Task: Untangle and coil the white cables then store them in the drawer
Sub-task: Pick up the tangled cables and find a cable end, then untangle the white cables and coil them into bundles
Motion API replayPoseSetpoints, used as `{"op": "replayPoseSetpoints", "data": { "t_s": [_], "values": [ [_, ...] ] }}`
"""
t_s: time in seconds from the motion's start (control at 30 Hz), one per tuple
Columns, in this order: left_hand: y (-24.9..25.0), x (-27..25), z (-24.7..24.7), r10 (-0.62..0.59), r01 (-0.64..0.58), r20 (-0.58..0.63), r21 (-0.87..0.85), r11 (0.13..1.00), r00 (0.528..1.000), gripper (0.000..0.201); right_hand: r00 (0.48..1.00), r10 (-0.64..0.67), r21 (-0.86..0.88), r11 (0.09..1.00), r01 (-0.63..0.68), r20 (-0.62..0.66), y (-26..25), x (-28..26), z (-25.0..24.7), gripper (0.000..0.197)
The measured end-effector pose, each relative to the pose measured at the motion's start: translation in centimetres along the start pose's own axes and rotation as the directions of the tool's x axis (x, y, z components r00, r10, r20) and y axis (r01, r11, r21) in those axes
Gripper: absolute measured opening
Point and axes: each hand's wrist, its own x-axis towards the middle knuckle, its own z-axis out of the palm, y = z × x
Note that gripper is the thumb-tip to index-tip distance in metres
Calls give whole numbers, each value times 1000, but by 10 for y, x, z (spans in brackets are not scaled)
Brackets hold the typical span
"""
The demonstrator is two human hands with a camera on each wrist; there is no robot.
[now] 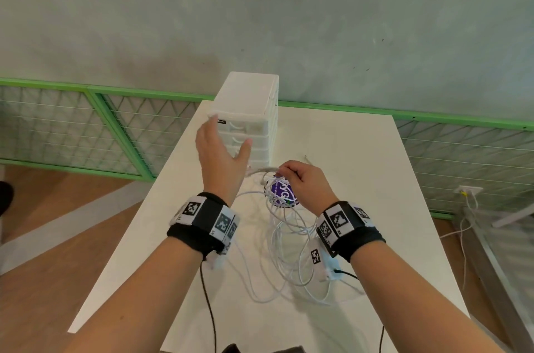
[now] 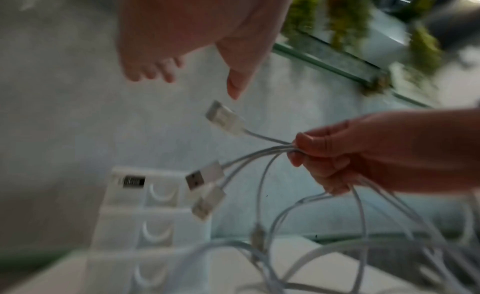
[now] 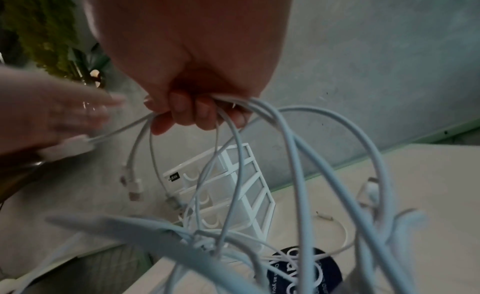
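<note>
Several white cables lie tangled on the white table. My right hand grips a bunch of them near their ends, lifted above the table. In the left wrist view the USB plugs fan out from my right hand. My left hand is raised and spread, holding nothing, in front of the white drawer unit. All the unit's drawers look closed. In the right wrist view, loops of the cables hang from my curled fingers.
A round purple disc with white lettering lies on the table under the cables, close to the drawer unit. A green-framed mesh fence runs behind the table. More loose cables hang at a wall socket on the right.
</note>
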Motion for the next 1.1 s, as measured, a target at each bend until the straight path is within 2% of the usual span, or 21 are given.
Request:
{"op": "replayPoseSetpoints", "data": {
  "t_s": [0.03,0.07,0.1,0.13,0.2,0.27,0.3,0.33,0.43,0.53,0.63,0.67,0.73,0.8,0.9,0.97,1.1],
  "values": [
    [3,0,0,166,-166,43,15,986,985,45,1000,-12,-25,1000,13,17,0,1,-1,22],
    [9,0,1,283,-286,146,0,958,948,31,999,-31,-44,999,33,30,-2,1,-1,22],
    [14,-2,4,334,-338,279,-38,941,900,25,998,-54,-52,997,56,35,-4,1,-2,22],
    [19,-5,7,321,-322,420,-71,944,849,25,997,-74,-49,996,76,33,-6,2,-2,21],
    [25,-10,10,149,-152,634,-50,987,759,29,994,-110,-49,993,111,16,-9,3,-2,21],
    [27,-13,11,1,4,694,-6,1000,720,33,991,-131,-84,988,131,13,-10,5,-3,21],
    [28,-12,10,-49,42,704,27,999,708,37,990,-137,-98,986,139,21,-10,6,-4,20],
    [28,-11,10,-86,53,719,68,996,690,45,989,-143,-106,984,146,31,-10,6,-4,20],
    [26,-2,11,-141,-12,755,193,981,640,66,982,-178,-95,978,183,62,-7,1,-3,20],
    [23,5,10,-172,-62,746,274,960,643,73,980,-165,-63,983,173,107,-7,-7,3,11],
    [21,6,10,-208,-63,713,334,940,670,77,977,-138,-151,975,163,162,-2,-11,12,41],
    [21,5,9,-220,-65,700,356,932,680,75,981,-117,-163,976,143,156,1,-12,14,44],
    [21,4,4,-219,-85,673,388,918,707,65,995,-45,-136,989,58,93,10,-13,15,38],
    [22,6,-4,-194,-76,660,357,931,725,58,994,39,-161,987,-22,103,24,-15,10,30],
    [26,14,-12,-142,-6,644,222,975,751,51,963,142,-225,970,-89,231,49,-20,4,30],
    [29,16,-11,-105,4,612,165,986,784,47,945,226,-197,964,-181,236,59,-23,2,40],
    [28,15,-7,-24,-21,524,79,997,852,52,926,313,-128,948,-292,210,67,-23,-2,76]
  ]
}}
